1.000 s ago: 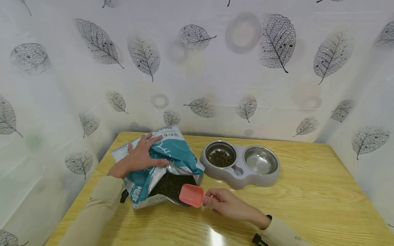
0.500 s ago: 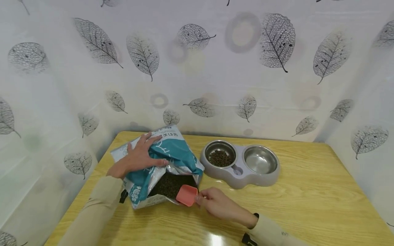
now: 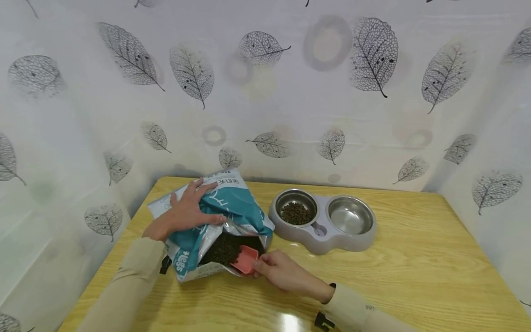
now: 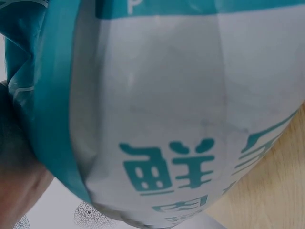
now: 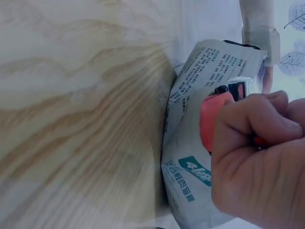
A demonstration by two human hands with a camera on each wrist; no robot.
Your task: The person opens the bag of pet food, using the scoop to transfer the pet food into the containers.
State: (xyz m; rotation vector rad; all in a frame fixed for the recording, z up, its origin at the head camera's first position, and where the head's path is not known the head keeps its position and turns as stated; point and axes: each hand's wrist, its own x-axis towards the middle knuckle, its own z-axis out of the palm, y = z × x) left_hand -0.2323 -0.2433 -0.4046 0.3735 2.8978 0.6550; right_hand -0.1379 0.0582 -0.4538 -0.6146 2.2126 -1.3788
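Observation:
A teal and white pet food bag (image 3: 238,200) lies on its side with its mouth facing the front, brown kibble (image 3: 221,251) showing inside. My left hand (image 3: 186,212) rests on top of the bag, fingers spread. In my right hand (image 3: 282,272) is the handle of a pink scoop (image 3: 247,259), whose head is in the bag's mouth against the kibble. The right wrist view shows my curled fingers (image 5: 257,119) around the handle and part of the scoop (image 5: 214,119). In the left wrist view the bag's printed side (image 4: 162,95) fills most of the picture.
Right of the bag stands a grey double pet bowl stand (image 3: 323,246). Its left steel bowl (image 3: 309,197) holds some kibble; the right steel bowl (image 3: 351,219) has none in it. Both stand on a wooden table (image 3: 415,267), with a leaf-patterned curtain (image 3: 290,92) behind and at the sides.
My right hand has moved left with the scoop, taking its head from the bag's right edge into the mouth and the kibble. The left hand has stayed on the bag.

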